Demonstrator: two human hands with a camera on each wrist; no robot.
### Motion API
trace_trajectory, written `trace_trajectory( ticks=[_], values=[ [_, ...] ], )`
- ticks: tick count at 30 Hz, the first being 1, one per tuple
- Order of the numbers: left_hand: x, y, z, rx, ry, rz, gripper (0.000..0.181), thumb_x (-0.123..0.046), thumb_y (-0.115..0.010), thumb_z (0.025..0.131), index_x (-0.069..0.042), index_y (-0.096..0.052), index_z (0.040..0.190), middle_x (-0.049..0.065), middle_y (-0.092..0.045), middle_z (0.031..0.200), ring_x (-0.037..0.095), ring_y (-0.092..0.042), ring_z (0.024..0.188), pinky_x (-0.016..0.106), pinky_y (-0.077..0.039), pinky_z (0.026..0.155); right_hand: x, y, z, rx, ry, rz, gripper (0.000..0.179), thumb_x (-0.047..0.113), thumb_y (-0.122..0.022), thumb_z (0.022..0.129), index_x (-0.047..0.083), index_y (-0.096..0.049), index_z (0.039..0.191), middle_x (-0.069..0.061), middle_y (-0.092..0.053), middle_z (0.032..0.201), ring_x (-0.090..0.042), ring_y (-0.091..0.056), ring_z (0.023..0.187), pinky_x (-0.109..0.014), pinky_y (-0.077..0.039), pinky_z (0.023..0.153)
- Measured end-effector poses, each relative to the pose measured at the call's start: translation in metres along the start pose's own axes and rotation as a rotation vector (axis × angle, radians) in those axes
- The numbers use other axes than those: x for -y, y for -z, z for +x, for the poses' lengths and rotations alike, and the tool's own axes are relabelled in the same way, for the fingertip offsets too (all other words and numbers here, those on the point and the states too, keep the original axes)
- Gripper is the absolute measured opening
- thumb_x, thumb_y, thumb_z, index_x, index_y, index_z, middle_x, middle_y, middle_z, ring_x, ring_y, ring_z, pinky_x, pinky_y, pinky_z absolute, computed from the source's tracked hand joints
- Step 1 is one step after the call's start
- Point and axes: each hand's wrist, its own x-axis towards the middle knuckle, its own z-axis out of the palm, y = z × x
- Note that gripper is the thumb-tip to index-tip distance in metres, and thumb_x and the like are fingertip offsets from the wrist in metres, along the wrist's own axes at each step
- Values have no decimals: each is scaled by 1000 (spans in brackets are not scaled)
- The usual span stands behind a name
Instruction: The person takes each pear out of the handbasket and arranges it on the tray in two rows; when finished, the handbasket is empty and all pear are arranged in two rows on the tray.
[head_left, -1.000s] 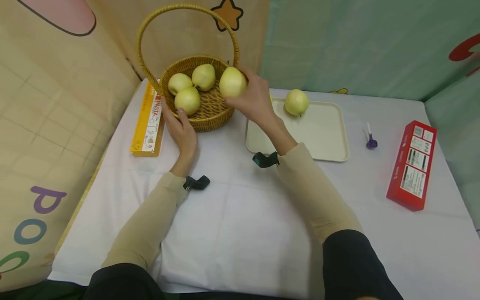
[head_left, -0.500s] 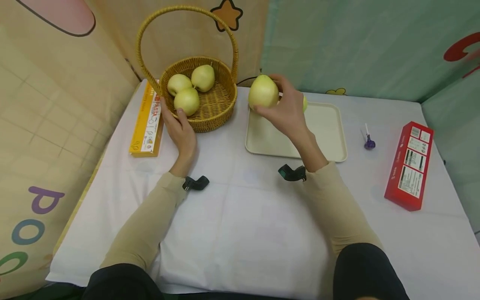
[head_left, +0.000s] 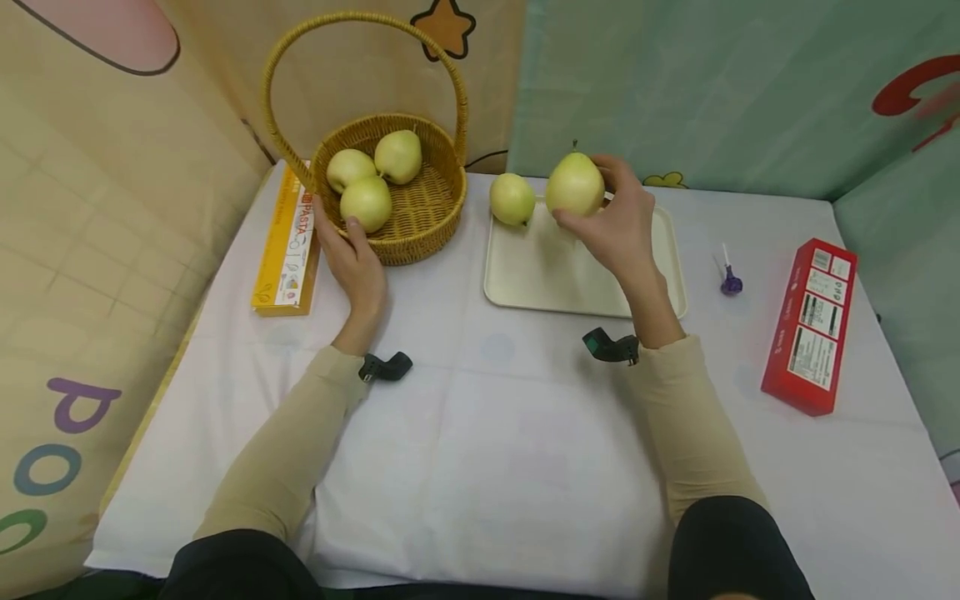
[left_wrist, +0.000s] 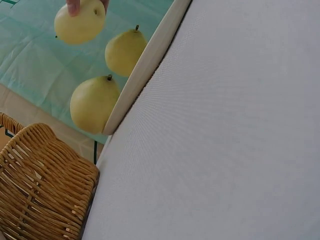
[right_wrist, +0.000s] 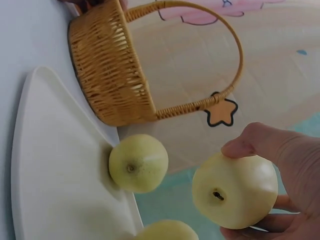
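Observation:
My right hand (head_left: pixel 618 217) holds a round yellow-green pear (head_left: pixel 575 185) between thumb and fingers, raised above the cream tray (head_left: pixel 555 287). That held pear (right_wrist: pixel 235 190) is apart from the tray in the right wrist view. On the tray are two pears: one pear (head_left: pixel 512 200) at its far left corner, and another pear (left_wrist: pixel 125 52), mostly hidden behind my right hand in the head view. My left hand (head_left: pixel 356 271) grips the near left side of the wicker basket (head_left: pixel 416 247), thumb at the rim. Three pears (head_left: pixel 366 203) lie inside the basket.
A yellow pasta box (head_left: pixel 288 250) lies left of the basket, close to my left hand. Right of the tray lie a purple lollipop (head_left: pixel 731 282) and a red box (head_left: pixel 810 329). Curtains (head_left: pixel 712 100) hang behind the white-covered table (head_left: pixel 480 450).
My right hand has carried the pear rightward from over the basket to above the tray. The pear at the tray's left corner now shows. My left hand stays on the basket.

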Motion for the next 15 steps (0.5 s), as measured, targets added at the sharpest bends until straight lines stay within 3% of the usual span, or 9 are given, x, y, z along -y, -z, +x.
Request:
trace_trajectory(
  ticks=[4,7,15],
  values=[
    [1,0,1,5,10,0,63,-32,-37,114,-10,-17,169,3,-17,177,0,-12,159,15,-7,127,-11,18,6,-33,-62,-30,71,25,-86,81,7,-58,144,-16,-68,138,-26,-65,128,-44,-55,107],
    [1,0,1,13,12,-2,62,-31,-37,114,-10,-16,169,3,-17,177,-1,-11,159,15,-7,127,-22,32,9,-67,-105,-51,70,27,-85,82,9,-58,144,-16,-68,139,-28,-64,128,-38,-44,114],
    [-1,0,-1,-5,5,-12,61,-28,-38,114,-8,-18,169,5,-19,177,3,-13,160,16,-8,128,-55,48,13,-95,-190,-113,71,29,-85,81,5,-57,142,-20,-66,140,-35,-59,131,-45,-25,118]
  ],
)
